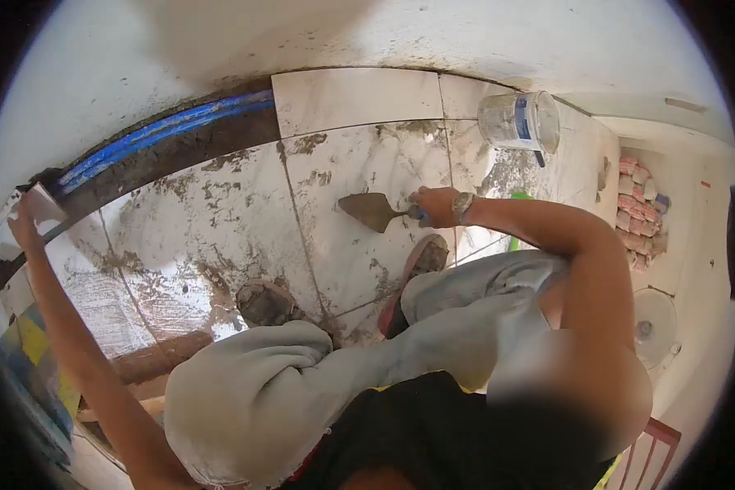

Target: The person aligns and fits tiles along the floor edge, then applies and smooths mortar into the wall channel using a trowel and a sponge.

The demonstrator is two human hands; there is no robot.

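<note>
My right hand is closed around the handle of a pointed trowel. Its grey, mortar-stained blade points left above the smeared floor tiles. At the far left, my left hand grips a white piece of tile near the wall. Close to that piece, blue pipes run through an open dark trench along the wall base. A clean white tile lies over the trench farther right.
A clear plastic bucket lies at the upper right by the wall. Several red-and-white bags are stacked on the right, with a white fan-like round object nearby. A wooden piece rests at the lower left.
</note>
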